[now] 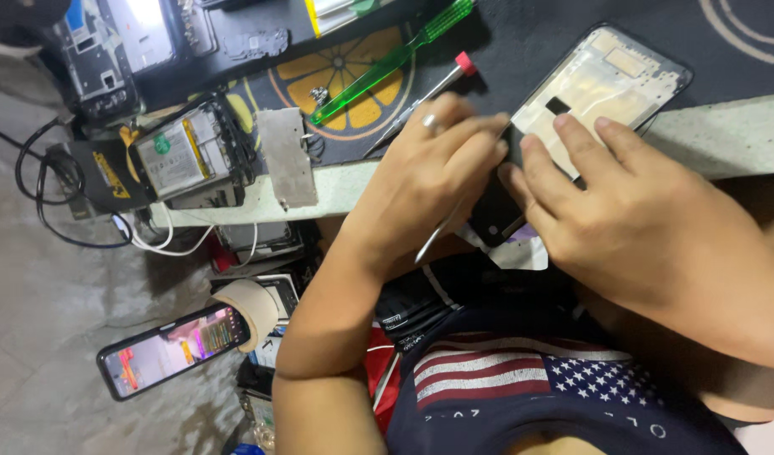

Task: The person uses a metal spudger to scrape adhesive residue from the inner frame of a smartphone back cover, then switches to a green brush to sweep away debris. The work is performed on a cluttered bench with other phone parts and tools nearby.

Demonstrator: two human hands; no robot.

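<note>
An opened phone point(610, 80) lies tilted over the table's front edge, its pale inner frame facing up and its dark lower end point(491, 217) hanging past the edge. My left hand point(429, 173), with a ring on one finger, grips a thin metal tool point(432, 238) whose tip points down and left below the hand. The fingertips of that hand meet the phone's left edge. My right hand point(631, 211) holds the phone from the right, with fingers pressed flat on the inner frame and the thumb by the dark end.
A green-handled screwdriver point(387, 61) and a red-tipped tool point(442, 84) lie on the dark mat point(522, 34). A metal plate point(286, 156) and a dismantled phone with battery point(185, 156) sit left. Cables point(42, 190) hang there. A lit phone point(172, 350) lies on the floor.
</note>
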